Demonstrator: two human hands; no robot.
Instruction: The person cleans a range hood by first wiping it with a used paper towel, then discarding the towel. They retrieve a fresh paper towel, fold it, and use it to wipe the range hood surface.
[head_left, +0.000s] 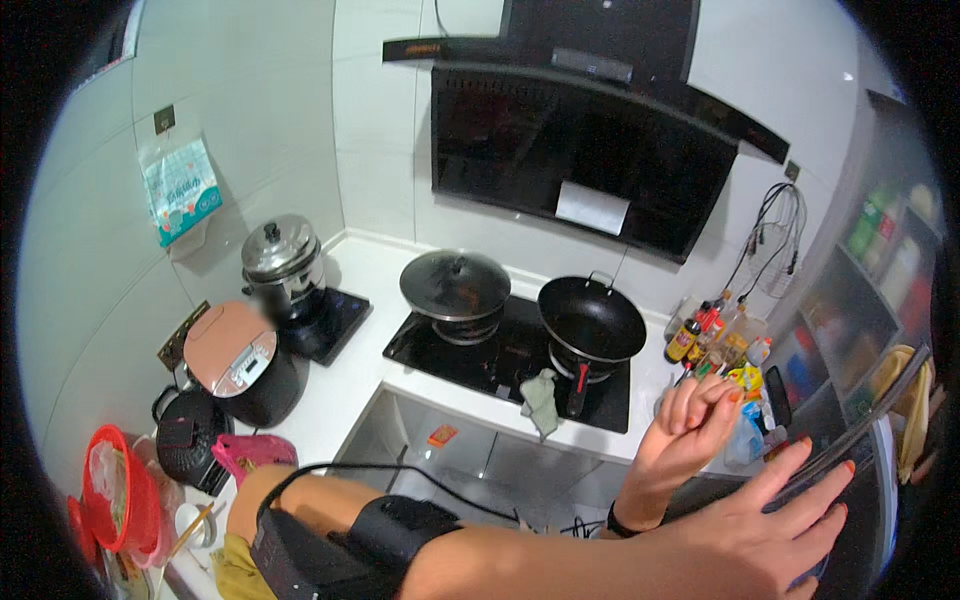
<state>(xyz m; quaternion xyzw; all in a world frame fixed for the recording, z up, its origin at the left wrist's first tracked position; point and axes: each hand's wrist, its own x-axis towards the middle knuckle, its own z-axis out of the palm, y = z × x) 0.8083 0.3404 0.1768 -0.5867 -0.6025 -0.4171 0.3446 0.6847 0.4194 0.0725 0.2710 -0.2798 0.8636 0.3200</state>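
My left hand (694, 416), with a dark band at the wrist, is raised beside the bottles at the counter's right end. Its fingers are curled, and nothing shows in them. Lower right, my right hand (787, 502) has its fingers spread. They overlap the dark edge of an upright panel (892, 382); whether they touch it cannot be told. Left of the hands, a black wok (592, 319) with a red-marked handle sits on the black cooktop (510, 360), beside a lidded pan (455, 285). A greenish cloth (541, 401) hangs over the cooktop's front edge.
At left stand a steamer pot (281, 255) on a dark hot plate (337, 322), a pink-lidded rice cooker (225, 345), a black appliance (187, 435) and a red basket (124, 487). Sauce bottles (682, 341) crowd the right corner. A black range hood (577, 150) overhangs the cooktop.
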